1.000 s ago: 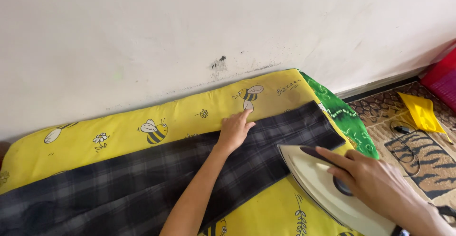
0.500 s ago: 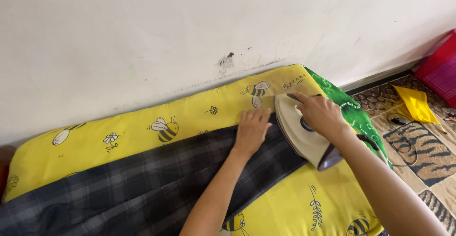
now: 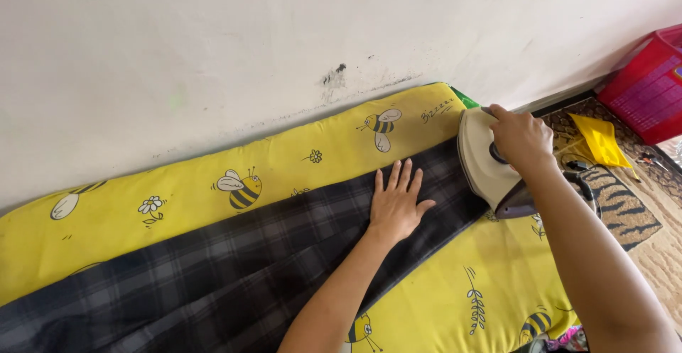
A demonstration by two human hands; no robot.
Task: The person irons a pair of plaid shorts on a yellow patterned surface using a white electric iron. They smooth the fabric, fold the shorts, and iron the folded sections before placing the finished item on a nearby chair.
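Left hand [image 3: 396, 207]: flat, fingers spread narrow, pressing dark plaid cloth [image 3: 213, 275].
Right hand [image 3: 522, 140]: closed around iron [image 3: 486, 165] handle, at 3 o'clock from left hand.
Cloth: stretched across yellow bee-print pad [image 3: 284, 161].

A matt, dark plaid woven cloth [image 3: 234, 268] lies over a soft padded yellow cotton-like cover [image 3: 177, 197] printed with bees, under a flat left hand [image 3: 396, 207]. At 3 o'clock, the right hand [image 3: 522, 138] grips an iron [image 3: 486, 161] with a smooth cream plastic shell of slight sheen and a darker base. The wall [image 3: 213, 47] behind is matt painted plaster, scuffed in places. At 2 o'clock stands a glossy red plastic crate [image 3: 643, 87], with a coarse patterned rug [image 3: 625, 204] beside a thin yellow cloth [image 3: 600, 140].
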